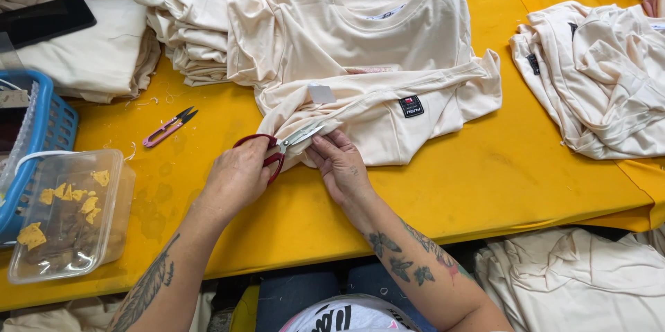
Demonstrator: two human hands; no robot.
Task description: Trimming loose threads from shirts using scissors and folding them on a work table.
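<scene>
Nearest the camera, the front edge of the yellow table [443,200] is running slightly uphill from left to right, and both tattooed forearms are crossing it from below. The left hand [237,176] is closing its fingers through the red loops of the scissors [280,146], holding them firmly; their long axis is lying low-left to upper-right, the steel tips pointing right and away toward the cloth. The right hand [341,164] is lying flat and half open, its fingertips pressing the hem of the cream T-shirt [360,62] just beside the blades. Bare yellow surface is stretching to the right of the hands and in front of them, leaving room to move. To the left, a clear plastic tub [69,214] of yellow scraps is sitting at the near edge, touching a blue basket [48,124]. Further out, small pink snips [168,126] are lying apart. Beyond, stacked cream shirts [187,20] are crowding the far side, and a loose heap [596,76] is spilling at right.
</scene>
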